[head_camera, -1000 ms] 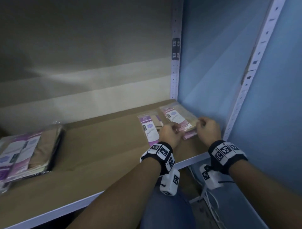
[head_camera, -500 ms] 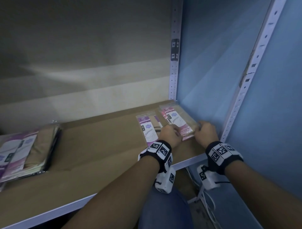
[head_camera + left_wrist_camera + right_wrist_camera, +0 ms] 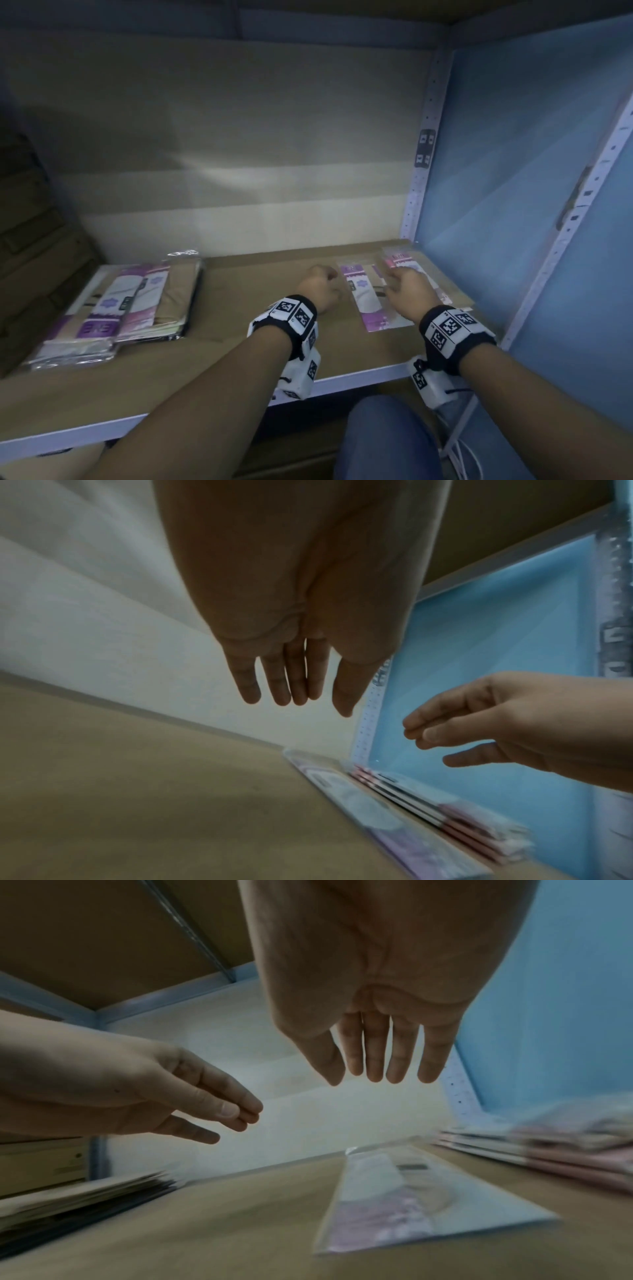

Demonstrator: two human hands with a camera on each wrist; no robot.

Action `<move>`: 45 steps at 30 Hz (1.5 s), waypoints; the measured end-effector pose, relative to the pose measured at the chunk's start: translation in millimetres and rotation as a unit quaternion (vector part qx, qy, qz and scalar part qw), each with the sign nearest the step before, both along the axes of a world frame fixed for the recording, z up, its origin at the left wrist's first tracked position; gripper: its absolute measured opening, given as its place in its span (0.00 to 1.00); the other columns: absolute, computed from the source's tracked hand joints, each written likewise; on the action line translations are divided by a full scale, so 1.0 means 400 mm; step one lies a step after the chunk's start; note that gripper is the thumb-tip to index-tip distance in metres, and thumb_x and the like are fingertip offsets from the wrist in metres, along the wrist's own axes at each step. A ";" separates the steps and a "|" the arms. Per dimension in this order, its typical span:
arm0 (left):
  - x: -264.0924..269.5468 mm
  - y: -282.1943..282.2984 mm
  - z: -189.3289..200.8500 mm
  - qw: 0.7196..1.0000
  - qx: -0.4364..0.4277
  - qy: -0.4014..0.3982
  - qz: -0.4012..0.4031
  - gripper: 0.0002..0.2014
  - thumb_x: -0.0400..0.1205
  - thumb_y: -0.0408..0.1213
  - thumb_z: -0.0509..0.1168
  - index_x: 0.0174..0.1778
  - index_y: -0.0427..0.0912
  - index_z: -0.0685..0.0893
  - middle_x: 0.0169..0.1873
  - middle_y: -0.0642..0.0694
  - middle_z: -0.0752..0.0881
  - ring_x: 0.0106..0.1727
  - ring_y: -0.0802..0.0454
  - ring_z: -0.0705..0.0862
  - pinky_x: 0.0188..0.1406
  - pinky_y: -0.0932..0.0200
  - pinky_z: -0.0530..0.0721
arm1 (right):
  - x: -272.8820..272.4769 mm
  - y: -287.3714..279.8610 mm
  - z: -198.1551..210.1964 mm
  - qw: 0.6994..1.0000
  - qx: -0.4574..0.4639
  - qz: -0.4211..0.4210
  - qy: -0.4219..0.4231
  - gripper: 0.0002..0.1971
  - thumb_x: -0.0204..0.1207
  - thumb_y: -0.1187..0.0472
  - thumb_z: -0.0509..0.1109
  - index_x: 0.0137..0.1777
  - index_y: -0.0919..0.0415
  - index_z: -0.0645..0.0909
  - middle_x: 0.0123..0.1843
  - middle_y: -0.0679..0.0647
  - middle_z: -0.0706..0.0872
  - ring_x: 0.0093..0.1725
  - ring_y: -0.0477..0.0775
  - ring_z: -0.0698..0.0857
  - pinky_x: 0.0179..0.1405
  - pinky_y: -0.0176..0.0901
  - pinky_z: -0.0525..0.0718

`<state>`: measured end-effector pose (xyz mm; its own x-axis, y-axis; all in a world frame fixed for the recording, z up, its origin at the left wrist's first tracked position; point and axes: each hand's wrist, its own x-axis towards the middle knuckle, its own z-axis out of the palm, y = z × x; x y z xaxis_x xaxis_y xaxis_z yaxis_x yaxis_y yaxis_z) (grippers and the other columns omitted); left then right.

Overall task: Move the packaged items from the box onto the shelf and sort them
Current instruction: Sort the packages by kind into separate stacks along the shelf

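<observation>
On the brown shelf board (image 3: 239,335), a single purple-labelled packet (image 3: 368,301) lies flat near the right end. A small stack of pink-labelled packets (image 3: 399,262) lies beside it against the blue side wall. A bigger pile of purple packets (image 3: 130,305) sits at the left end. My left hand (image 3: 320,286) hovers above the board, left of the single packet, fingers straight and empty (image 3: 291,680). My right hand (image 3: 407,291) hovers over the two right-hand packet groups, fingers extended and holding nothing (image 3: 383,1058). The box is out of view.
The blue side panel (image 3: 513,171) and a perforated upright (image 3: 423,144) close off the right end. A pale back wall (image 3: 239,188) stands behind the board. The upper shelf (image 3: 308,17) hangs overhead. My knee in blue jeans (image 3: 387,442) is below the shelf's front edge.
Both hands have let go of the pink stack and lifted off it; the left hand has moved left. The head view has swung left and closer, showing more of the left pile.
</observation>
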<state>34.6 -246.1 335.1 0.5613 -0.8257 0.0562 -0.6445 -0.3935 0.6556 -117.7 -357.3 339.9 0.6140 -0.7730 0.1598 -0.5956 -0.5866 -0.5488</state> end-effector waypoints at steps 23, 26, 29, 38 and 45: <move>0.465 0.713 -0.009 0.951 0.098 -0.056 0.288 0.18 0.77 0.38 0.68 0.63 0.38 0.82 0.64 0.42 0.81 0.61 0.41 0.82 0.64 0.52 0.81 | 0.518 0.475 -0.021 0.972 0.078 0.211 0.073 0.22 0.79 0.56 0.64 0.72 0.61 0.75 0.70 0.56 0.81 0.66 0.58 0.82 0.67 0.47 0.78; 0.494 0.768 -0.026 0.937 0.126 -0.077 0.317 0.17 0.79 0.44 0.65 0.58 0.36 0.81 0.60 0.37 0.79 0.60 0.38 0.80 0.62 0.43 0.81 | 0.569 0.517 -0.022 0.970 0.089 0.215 0.070 0.20 0.80 0.55 0.64 0.68 0.64 0.78 0.65 0.56 0.84 0.62 0.57 0.83 0.59 0.42 0.78; 0.516 0.800 -0.048 0.926 0.127 -0.077 0.348 0.21 0.80 0.48 0.62 0.63 0.37 0.79 0.61 0.37 0.77 0.62 0.38 0.78 0.62 0.42 0.80 | 0.606 0.543 -0.023 0.970 0.116 0.205 0.051 0.13 0.82 0.55 0.62 0.41 0.61 0.80 0.40 0.53 0.82 0.38 0.52 0.81 0.36 0.36 0.73; 0.538 0.810 -0.061 0.920 0.093 -0.015 0.381 0.16 0.75 0.43 0.69 0.53 0.37 0.81 0.51 0.40 0.84 0.52 0.42 0.84 0.54 0.47 0.86 | 0.649 0.554 -0.052 0.965 0.169 0.179 0.095 0.12 0.76 0.58 0.69 0.51 0.68 0.83 0.43 0.58 0.85 0.38 0.54 0.82 0.26 0.37 0.73; 0.558 0.807 -0.023 0.905 -0.020 0.098 0.413 0.13 0.73 0.36 0.74 0.52 0.39 0.86 0.48 0.42 0.88 0.49 0.45 0.87 0.52 0.53 0.88 | 0.639 0.525 -0.038 0.925 0.355 0.132 -0.031 0.08 0.74 0.67 0.73 0.36 0.64 0.78 0.44 0.62 0.84 0.42 0.58 0.86 0.43 0.49 0.89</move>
